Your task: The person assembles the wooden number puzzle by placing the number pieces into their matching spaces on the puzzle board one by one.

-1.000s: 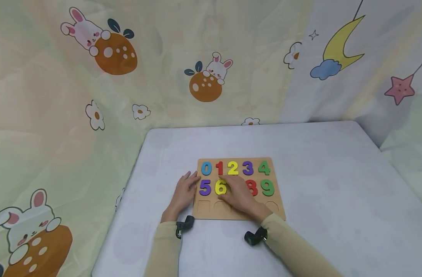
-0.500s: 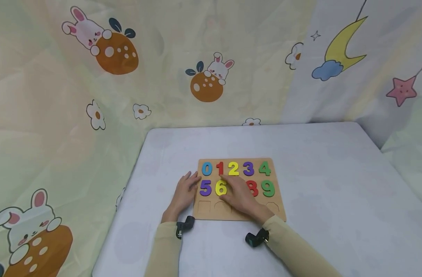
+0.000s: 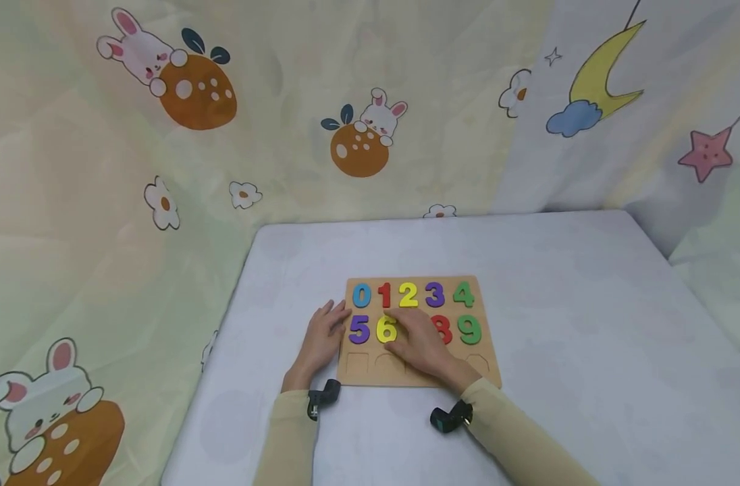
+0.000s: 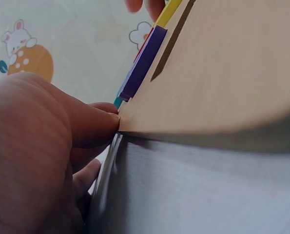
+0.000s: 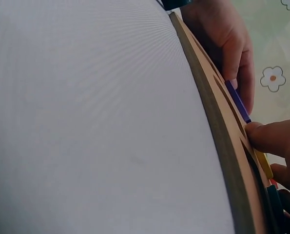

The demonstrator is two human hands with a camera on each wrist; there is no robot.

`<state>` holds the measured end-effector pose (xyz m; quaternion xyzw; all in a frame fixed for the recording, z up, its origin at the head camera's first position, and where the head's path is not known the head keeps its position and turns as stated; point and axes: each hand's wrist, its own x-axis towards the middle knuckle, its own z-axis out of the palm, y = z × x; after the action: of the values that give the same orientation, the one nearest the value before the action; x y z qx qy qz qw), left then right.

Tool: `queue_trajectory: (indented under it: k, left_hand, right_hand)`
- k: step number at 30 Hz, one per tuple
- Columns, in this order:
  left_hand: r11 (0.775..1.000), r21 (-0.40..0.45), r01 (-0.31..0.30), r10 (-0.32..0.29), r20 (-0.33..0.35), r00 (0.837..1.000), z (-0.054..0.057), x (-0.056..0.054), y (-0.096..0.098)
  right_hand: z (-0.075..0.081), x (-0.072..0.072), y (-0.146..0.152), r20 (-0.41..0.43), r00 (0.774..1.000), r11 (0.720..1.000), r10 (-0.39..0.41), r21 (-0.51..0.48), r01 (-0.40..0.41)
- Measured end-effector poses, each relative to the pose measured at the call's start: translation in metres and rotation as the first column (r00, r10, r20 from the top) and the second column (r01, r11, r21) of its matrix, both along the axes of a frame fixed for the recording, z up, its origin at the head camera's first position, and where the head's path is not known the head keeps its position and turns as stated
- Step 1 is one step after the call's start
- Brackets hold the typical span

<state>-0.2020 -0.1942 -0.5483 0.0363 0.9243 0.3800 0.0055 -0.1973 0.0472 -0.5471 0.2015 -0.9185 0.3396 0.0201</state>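
Observation:
A wooden number puzzle board [image 3: 365, 375] lies on the table with coloured digits in two rows and recesses along its near row. My right hand [image 3: 423, 342] pinches the yellow number 6 [image 3: 380, 329], index finger at its top and thumb at its bottom. Beneath that palm the spot between the 6 and the red 8 [image 3: 445, 329] is hidden from above; a teal piece [image 5: 275, 202] shows there in the right wrist view. Fingers extended, my left hand [image 3: 321, 339] rests at the board's left edge, its thumb touching the edge beside the purple 5 [image 4: 144, 63].
A white cloth covers the table [image 3: 576, 337] around the board. Behind and to the left hangs a curtain [image 3: 285, 121] printed with rabbits and flowers. Black wrist cameras sit on the left sleeve [image 3: 291, 425] and right sleeve [image 3: 516, 432].

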Motion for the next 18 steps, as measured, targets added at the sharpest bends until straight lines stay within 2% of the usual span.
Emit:
queue_trajectory:
  k: [9,18]
  left_hand:
    - [1.0,0.017,-0.015,0.015,-0.003,1.0,0.0015,0.0001,0.0007]
    - [1.0,0.012,-0.017,0.017,-0.007,1.0,-0.0015,0.0012,0.0015]
  right_hand:
    - [-0.0002,0.0001,0.0024,-0.056,0.998,0.999,0.012,-0.03,-0.013]
    - [-0.0088,0.0054,0.0042,-0.102,0.995,0.996,-0.012,-0.085,0.003]
